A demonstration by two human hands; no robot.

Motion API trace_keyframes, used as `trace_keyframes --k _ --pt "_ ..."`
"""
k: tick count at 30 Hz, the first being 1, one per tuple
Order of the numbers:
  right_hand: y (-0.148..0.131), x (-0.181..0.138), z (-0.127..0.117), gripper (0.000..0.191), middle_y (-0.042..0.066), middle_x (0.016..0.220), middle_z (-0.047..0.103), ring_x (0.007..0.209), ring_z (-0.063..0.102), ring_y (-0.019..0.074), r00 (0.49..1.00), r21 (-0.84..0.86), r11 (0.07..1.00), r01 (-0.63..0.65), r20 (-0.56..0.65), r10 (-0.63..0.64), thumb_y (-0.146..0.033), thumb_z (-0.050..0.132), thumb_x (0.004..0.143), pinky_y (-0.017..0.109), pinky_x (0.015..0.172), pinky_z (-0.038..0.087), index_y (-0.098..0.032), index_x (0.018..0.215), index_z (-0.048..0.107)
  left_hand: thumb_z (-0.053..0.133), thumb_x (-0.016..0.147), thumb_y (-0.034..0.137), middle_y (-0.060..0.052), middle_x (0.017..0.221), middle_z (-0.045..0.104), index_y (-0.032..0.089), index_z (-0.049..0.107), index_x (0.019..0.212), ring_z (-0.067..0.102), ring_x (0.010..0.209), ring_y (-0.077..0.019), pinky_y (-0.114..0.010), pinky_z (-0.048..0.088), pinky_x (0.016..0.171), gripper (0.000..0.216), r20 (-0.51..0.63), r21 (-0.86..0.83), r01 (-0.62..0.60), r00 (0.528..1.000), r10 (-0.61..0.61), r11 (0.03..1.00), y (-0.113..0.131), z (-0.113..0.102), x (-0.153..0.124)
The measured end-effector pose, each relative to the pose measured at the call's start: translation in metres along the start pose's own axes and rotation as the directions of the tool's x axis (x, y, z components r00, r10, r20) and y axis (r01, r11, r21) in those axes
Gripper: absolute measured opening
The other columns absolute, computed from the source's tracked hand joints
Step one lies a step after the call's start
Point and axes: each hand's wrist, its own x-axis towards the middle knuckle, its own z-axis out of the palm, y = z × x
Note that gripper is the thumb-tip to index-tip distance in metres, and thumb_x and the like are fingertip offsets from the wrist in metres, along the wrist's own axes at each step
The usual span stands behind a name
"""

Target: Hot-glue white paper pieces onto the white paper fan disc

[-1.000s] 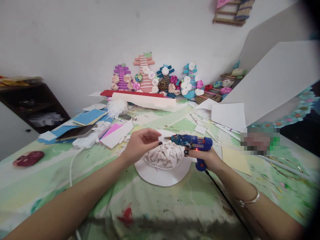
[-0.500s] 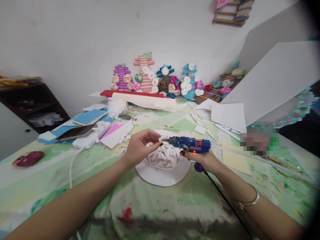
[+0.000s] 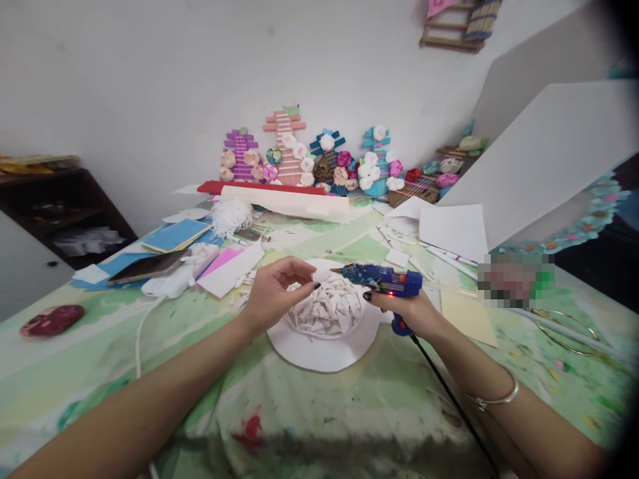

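My right hand [image 3: 412,313] grips a blue hot glue gun [image 3: 382,279] with a red light lit, its nozzle pointing left. My left hand [image 3: 277,289] is closed in a pinch on a small white paper piece [image 3: 319,275], held just left of the nozzle tip. Both hover over a white round disc [image 3: 324,349] that carries a mound of folded white paper pieces [image 3: 329,309]. The gun's black cord [image 3: 449,399] runs down toward me.
Coloured paper sheets [image 3: 177,233], a phone [image 3: 150,265] and white scraps lie at left. White sheets [image 3: 452,229] and a yellow card [image 3: 469,318] lie at right. Stick-and-flower crafts [image 3: 309,159] line the wall. A dark red object [image 3: 50,319] sits far left.
The glue gun's nozzle moved in to the paper piece half a second ago and has drawn slightly back to the right; my left hand keeps its pinch.
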Motion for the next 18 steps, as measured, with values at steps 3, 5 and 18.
trace_keyframes --k 3,5,18 --pt "-0.003 0.000 -0.001 0.018 -0.001 0.062 0.056 0.060 0.050 0.0135 1.000 -0.042 0.999 0.002 0.009 -0.002 -0.035 0.067 0.063 0.025 0.053 0.039 -0.018 0.067 0.061 0.070 0.066 0.019 -0.004 0.073 0.065 0.011 0.064 0.082 0.062 0.069 -0.0122 -0.023 0.053 0.067 0.019 -0.016 0.048 0.016 1.000 -0.016 0.999 -0.002 0.001 0.000" --pt "-0.006 -0.001 -0.001 0.017 -0.001 0.062 0.055 0.059 0.049 0.0132 0.999 -0.063 0.998 0.030 0.021 -0.028 -0.033 0.066 0.064 0.025 0.051 0.039 -0.017 0.068 0.061 0.070 0.067 0.020 -0.004 0.073 0.065 0.012 0.064 0.082 0.062 0.068 -0.0127 -0.024 0.054 0.066 0.018 -0.028 0.088 0.025 0.999 -0.023 0.996 -0.003 0.001 0.000" --pt "-0.013 0.002 -0.008 0.025 0.002 0.078 0.065 0.072 0.058 0.0188 0.976 0.012 0.992 0.125 -0.179 -0.121 -0.033 0.069 0.061 0.029 0.063 0.047 -0.017 0.080 0.067 0.053 0.081 0.015 -0.007 0.083 0.069 0.016 0.066 0.089 0.063 0.077 -0.0146 -0.025 0.051 0.070 0.014 0.272 0.528 -0.527 0.848 0.455 0.666 -0.016 -0.001 0.004"
